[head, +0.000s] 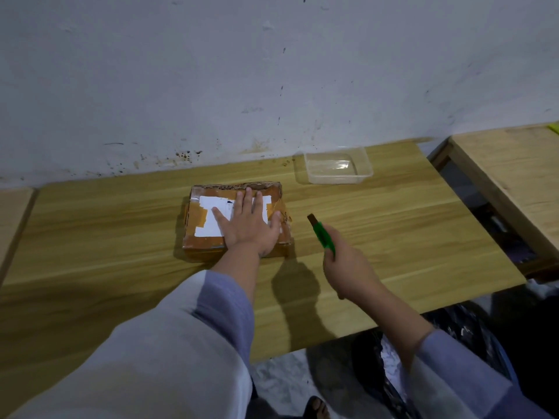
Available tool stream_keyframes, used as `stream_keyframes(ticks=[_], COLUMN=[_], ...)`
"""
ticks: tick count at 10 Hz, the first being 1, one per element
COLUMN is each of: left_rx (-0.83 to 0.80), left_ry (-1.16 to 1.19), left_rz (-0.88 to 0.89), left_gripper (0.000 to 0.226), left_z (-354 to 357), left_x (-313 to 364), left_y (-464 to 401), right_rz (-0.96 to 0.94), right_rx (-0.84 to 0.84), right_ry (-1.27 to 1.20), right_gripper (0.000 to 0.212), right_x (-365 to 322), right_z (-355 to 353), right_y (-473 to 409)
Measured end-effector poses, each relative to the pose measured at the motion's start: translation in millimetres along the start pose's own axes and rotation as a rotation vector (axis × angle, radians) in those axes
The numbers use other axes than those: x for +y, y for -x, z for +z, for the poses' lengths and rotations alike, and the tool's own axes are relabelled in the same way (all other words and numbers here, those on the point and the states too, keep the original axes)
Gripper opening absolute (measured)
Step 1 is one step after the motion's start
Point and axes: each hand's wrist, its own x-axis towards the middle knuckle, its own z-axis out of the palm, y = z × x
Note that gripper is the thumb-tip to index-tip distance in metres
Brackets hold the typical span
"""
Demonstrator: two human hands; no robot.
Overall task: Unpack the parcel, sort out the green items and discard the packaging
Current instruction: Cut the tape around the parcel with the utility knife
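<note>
A flat cardboard parcel (199,234), sealed with brown tape and bearing a white label, lies on the wooden table (393,237). My left hand (251,226) presses flat on its top with the fingers spread. To the right of the parcel, my right hand (348,267) grips a green utility knife (323,235). Its brownish tip points up and away, a short way off the parcel's right edge and not touching it.
A clear plastic tub (338,167) sits at the back right of the table near the wall. A second wooden surface (514,167) stands to the right across a gap. A black bin bag (453,337) with white scraps inside is on the floor at lower right.
</note>
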Motion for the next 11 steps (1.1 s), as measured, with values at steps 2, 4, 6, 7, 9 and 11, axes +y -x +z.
stream_keyframes(ticks=[2,4,6,7,9,11], left_rx=[0.005,0.013,0.009,0.009,0.002,0.010], left_ry=[-0.001,-0.029,-0.057,-0.057,-0.054,-0.050], left_rz=[0.003,0.001,0.001,0.000,-0.003,-0.013], left_gripper=[0.069,0.067,0.066,0.066,0.066,0.067], left_z=[1.1,1.1,2.2,3.4,3.9,2.9], left_x=[-0.8,-0.6,-0.4,-1.6,-1.9,-0.7], left_y=[-1.2,-1.6,-3.0,-4.9,-5.4,-5.8], right_rz=[-0.096,-0.050,-0.013,-0.026,-0.064,-0.050], right_rx=[-0.010,-0.043,-0.041,-0.043,-0.055,-0.111], right_ry=[0.015,0.039,0.033,0.054,0.156,0.301], right_gripper=[0.052,0.055,0.059,0.060,0.062,0.067], right_x=[-33.0,-52.9,-60.0,-62.4,-59.9,-59.4], right_z=[-1.5,9.7,15.4,16.7,23.5,26.6], right_y=[-29.2,-46.7,-55.5,-58.4,-57.0,-46.7])
